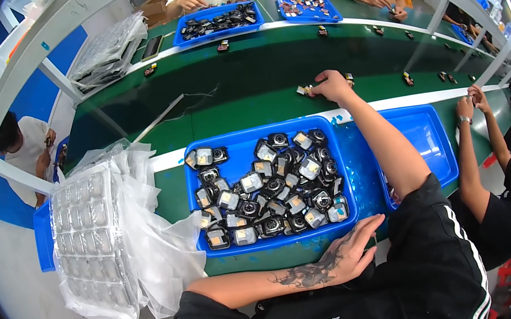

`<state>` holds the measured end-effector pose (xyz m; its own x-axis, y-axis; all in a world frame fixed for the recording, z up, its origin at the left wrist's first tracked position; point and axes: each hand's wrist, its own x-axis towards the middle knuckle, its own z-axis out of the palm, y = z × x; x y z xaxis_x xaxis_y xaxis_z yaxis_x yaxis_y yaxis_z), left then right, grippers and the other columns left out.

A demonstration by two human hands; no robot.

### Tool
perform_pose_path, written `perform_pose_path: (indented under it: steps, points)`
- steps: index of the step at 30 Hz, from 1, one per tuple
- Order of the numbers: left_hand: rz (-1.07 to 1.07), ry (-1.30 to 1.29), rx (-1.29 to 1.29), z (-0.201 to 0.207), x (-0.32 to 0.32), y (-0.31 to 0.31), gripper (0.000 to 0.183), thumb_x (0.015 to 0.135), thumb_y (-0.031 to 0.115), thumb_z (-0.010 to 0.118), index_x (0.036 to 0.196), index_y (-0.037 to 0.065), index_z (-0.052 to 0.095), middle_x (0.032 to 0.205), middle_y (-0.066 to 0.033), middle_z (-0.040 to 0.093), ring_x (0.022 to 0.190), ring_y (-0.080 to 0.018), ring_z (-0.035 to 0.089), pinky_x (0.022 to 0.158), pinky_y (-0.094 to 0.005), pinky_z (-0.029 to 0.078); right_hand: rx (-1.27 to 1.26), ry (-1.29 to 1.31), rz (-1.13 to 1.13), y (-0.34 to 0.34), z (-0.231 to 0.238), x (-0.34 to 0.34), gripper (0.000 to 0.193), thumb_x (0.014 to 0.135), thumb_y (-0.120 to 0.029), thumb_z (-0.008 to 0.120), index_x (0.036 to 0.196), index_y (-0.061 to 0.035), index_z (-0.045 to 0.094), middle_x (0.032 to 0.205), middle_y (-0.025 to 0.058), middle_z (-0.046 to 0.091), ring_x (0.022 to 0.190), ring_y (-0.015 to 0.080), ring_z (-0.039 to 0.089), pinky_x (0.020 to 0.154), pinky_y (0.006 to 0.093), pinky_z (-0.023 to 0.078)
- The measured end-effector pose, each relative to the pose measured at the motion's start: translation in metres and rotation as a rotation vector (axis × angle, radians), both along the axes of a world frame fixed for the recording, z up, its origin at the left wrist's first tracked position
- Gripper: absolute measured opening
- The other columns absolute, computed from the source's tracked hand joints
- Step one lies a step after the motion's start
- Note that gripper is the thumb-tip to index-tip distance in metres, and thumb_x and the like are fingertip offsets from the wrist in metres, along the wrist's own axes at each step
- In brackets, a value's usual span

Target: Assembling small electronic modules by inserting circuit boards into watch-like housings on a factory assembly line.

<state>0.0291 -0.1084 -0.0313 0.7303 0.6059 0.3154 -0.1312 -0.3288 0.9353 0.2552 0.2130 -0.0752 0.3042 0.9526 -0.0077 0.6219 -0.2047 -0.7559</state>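
Observation:
My right hand (332, 88) reaches far over the green conveyor belt, its fingertips pinched on a small electronic part (305, 91) with light and dark pieces. A second small part (349, 78) shows just behind that hand. Close to my body, my left hand (351, 255) has its fingers stretched out and holds nothing, just in front of the blue tray (265, 132). Many small black square watch-like housings (250, 182) lie jumbled in this tray, several with pale grey and yellowish faces. Under my right arm is another blue tray (416, 140), partly hidden.
Stacked clear blister trays (89, 234) in white film stand at the left. Small parts (409, 79) lie spaced along the belt. Across it, co-workers handle parts beside a blue tray of black pieces (217, 22). Another person's hands (472, 104) are at the right. Grey frame bars rise overhead.

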Motion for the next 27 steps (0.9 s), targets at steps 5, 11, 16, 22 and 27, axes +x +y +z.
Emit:
perform_pose_path:
  steps: [5, 11, 16, 22, 27]
  points:
    - [0.045, 0.019, 0.044, -0.005, -0.004, 0.003, 0.064, 0.086, -0.004, 0.061, 0.143, 0.0, 0.031, 0.139, -0.0191, 0.04, 0.105, -0.0243, 0.061, 0.08, -0.0322, 0.057, 0.325, -0.111, 0.304, -0.054, 0.074, -0.079, 0.02, 0.079, -0.015, 0.068, 0.095, -0.0026, 0.069, 0.086, 0.0138, 0.068, 0.088, 0.0295, 0.066, 0.078, 0.0369, 0.052]
    - [0.221, -0.249, 0.112, 0.022, -0.001, 0.016, 0.058, 0.078, -0.009, 0.061, 0.132, -0.004, 0.04, 0.13, -0.0229, 0.051, 0.107, -0.0279, 0.06, 0.08, -0.0324, 0.055, 0.354, -0.514, 0.952, -0.104, 0.072, -0.142, 0.021, 0.074, -0.017, 0.071, 0.094, -0.0097, 0.067, 0.1, 0.0107, 0.059, 0.104, 0.0313, 0.058, 0.083, 0.0414, 0.053]
    - [0.817, -0.28, 0.405, 0.054, -0.02, 0.078, 0.066, 0.078, -0.001, 0.056, 0.138, -0.006, 0.027, 0.14, -0.0215, 0.036, 0.128, -0.03, 0.039, 0.104, -0.0447, 0.033, 0.454, -0.198, 0.618, -0.139, 0.105, -0.122, 0.019, 0.078, -0.015, 0.073, 0.092, -0.0064, 0.063, 0.081, 0.0056, 0.064, 0.079, 0.0231, 0.065, 0.067, 0.0337, 0.053]
    - [0.395, -0.115, -0.287, 0.058, -0.026, 0.12, 0.026, 0.097, 0.006, 0.052, 0.121, -0.004, 0.05, 0.102, -0.0084, 0.063, 0.087, -0.0147, 0.064, 0.081, -0.0291, 0.053, 0.165, 0.749, 0.352, -0.212, 0.119, -0.079, 0.015, 0.084, -0.009, 0.073, 0.089, 0.001, 0.063, 0.077, 0.002, 0.066, 0.07, 0.0072, 0.063, 0.063, 0.0217, 0.05]
    - [0.399, -0.225, -0.625, 0.048, -0.021, 0.116, 0.015, 0.096, 0.008, 0.056, 0.105, -0.004, 0.059, 0.105, -0.0144, 0.067, 0.095, -0.0232, 0.067, 0.084, -0.0299, 0.057, 0.449, 0.139, -0.012, -0.258, 0.109, -0.028, 0.015, 0.082, -0.011, 0.072, 0.093, -0.0018, 0.068, 0.088, 0.0089, 0.067, 0.079, 0.0172, 0.065, 0.069, 0.03, 0.051]
